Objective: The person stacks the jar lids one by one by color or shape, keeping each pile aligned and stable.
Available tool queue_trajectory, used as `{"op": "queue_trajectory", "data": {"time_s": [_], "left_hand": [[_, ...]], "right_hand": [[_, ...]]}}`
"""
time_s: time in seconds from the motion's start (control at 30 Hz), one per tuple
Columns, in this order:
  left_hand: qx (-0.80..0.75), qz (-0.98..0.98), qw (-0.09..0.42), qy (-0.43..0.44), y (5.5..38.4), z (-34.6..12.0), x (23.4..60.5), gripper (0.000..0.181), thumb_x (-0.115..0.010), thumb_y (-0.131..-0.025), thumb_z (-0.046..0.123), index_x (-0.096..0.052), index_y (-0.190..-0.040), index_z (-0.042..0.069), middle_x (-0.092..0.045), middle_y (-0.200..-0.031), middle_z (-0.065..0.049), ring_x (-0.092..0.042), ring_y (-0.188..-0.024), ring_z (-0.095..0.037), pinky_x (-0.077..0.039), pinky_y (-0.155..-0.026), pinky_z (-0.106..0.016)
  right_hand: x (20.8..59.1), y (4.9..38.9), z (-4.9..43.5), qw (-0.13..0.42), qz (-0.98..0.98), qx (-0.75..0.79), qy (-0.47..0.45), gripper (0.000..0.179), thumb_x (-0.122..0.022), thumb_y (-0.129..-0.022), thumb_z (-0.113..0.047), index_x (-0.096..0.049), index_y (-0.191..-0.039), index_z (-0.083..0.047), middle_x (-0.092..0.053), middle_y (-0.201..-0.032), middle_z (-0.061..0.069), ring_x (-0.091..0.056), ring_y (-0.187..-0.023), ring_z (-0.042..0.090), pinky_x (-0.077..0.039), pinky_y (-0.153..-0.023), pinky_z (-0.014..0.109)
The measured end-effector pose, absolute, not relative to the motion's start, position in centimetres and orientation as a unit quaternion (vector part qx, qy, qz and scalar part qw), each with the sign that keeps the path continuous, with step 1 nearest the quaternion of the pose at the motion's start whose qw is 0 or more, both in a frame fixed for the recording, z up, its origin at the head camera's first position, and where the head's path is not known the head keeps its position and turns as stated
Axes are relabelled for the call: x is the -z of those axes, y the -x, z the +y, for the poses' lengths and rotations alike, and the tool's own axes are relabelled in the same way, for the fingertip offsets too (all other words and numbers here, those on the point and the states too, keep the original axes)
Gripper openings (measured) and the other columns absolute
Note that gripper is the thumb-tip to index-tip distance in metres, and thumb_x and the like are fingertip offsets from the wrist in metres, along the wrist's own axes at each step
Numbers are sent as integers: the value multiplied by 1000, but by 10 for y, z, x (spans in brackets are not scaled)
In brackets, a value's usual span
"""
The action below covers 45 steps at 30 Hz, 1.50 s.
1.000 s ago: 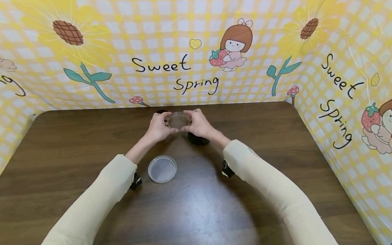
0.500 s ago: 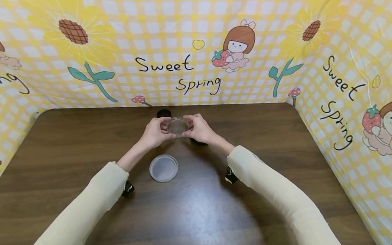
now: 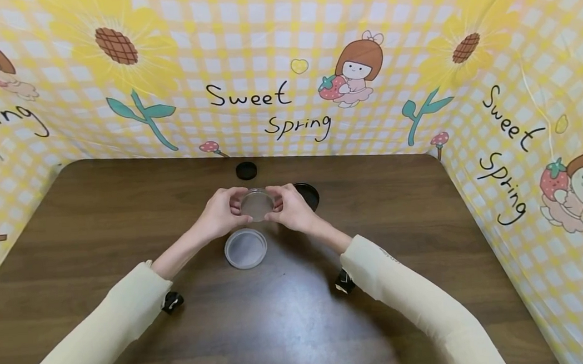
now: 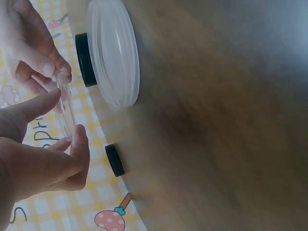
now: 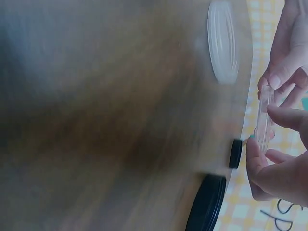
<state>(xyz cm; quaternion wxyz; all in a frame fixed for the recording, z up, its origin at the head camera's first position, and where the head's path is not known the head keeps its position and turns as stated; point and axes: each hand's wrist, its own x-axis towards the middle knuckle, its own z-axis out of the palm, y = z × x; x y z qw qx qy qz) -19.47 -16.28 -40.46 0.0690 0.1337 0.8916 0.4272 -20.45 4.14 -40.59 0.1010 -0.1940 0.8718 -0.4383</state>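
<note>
Above the table (image 3: 416, 252), clear disc (image 3: 257, 206) (pinched)

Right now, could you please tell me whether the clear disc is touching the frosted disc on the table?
Apart. The right wrist view shows tabletop and patterned cloth in a plain gap between the clear disc and the frosted disc.

Cream sleeves (image 3: 414, 300) are worn with black wrist devices (image 3: 172, 302).
</note>
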Motion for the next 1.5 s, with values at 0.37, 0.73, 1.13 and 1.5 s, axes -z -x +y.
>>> {"op": "queue_trajectory", "data": {"time_s": [0.37,0.73,1.13,1.5], "left_hand": [[-417,893,76,-152,159,-177,407,58,-80,-74,-1,-53,-125,-10,-49,-104,-20,-59,-87,-26,-54,-76,-31],[-402,898,69,-166,129,-187,408,57,-81,-71,-5,-54,-121,-12,-50,-101,-20,-57,-84,-25,-55,-73,-32],[-396,900,87,-162,123,-190,412,58,-81,-72,-3,-53,-122,-11,-51,-103,-22,-56,-89,-26,-54,-76,-34],[-397,899,79,-167,123,-190,417,60,-81,-71,-3,-52,-123,-11,-52,-105,-22,-56,-89,-26,-55,-75,-33]], "right_hand": [[410,170,34,111,865,434,224,61,-77,-79,1,-51,-134,4,-44,-118,19,-62,-95,24,-51,-76,18],[413,147,26,127,858,428,252,61,-77,-78,3,-51,-133,5,-44,-116,18,-62,-94,26,-53,-78,23],[420,142,24,133,859,420,261,60,-76,-79,3,-50,-133,6,-44,-115,18,-61,-93,26,-51,-75,18],[422,141,22,128,861,418,259,62,-76,-78,4,-49,-134,5,-45,-116,18,-60,-94,26,-50,-75,18]]}}
